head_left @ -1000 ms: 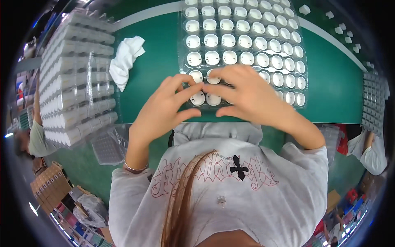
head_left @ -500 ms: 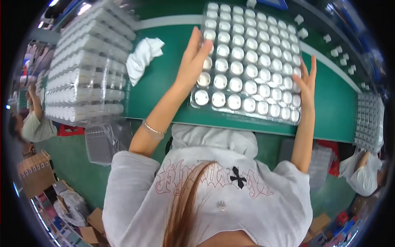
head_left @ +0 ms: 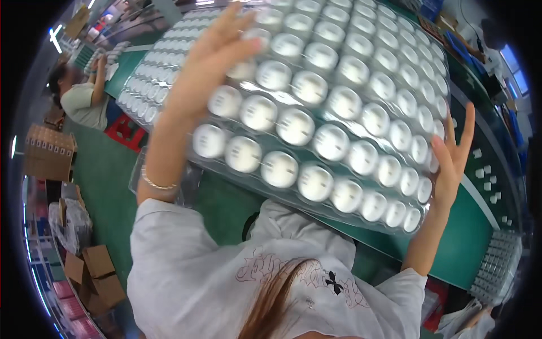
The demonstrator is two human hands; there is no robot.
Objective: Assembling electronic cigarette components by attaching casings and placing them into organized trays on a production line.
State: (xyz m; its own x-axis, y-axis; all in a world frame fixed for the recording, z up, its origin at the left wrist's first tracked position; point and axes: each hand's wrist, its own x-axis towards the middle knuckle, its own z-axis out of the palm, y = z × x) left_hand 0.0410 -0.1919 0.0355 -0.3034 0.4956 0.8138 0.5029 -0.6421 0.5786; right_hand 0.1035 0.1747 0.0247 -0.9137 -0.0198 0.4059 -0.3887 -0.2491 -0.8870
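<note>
A clear plastic tray (head_left: 257,176) full of white round cup-shaped parts (head_left: 296,126) fills the upper middle of the head view. I hold it by its two sides, raised over the green table (head_left: 451,248). My left hand (head_left: 212,56) grips the left side, thumb over the rim and fingers partly blurred. On the right edge is my right hand (head_left: 451,155), with its thumb at the rim and one finger sticking up; its other fingers are partly hidden. Beyond my left hand stands a stack of similar filled trays (head_left: 148,85), partly covered by my arm and the held tray.
Small white pieces (head_left: 486,176) lie scattered along the far right. A pile of trays (head_left: 499,265) stands at the table's right end. A co-worker (head_left: 82,101) sits at far left near a red stool (head_left: 125,133). Cardboard boxes (head_left: 96,277) rest on the floor at left.
The tray has risen off the table toward me and shifted left, with both hands still on it. The view has turned, bringing the left stack closer to the tray.
</note>
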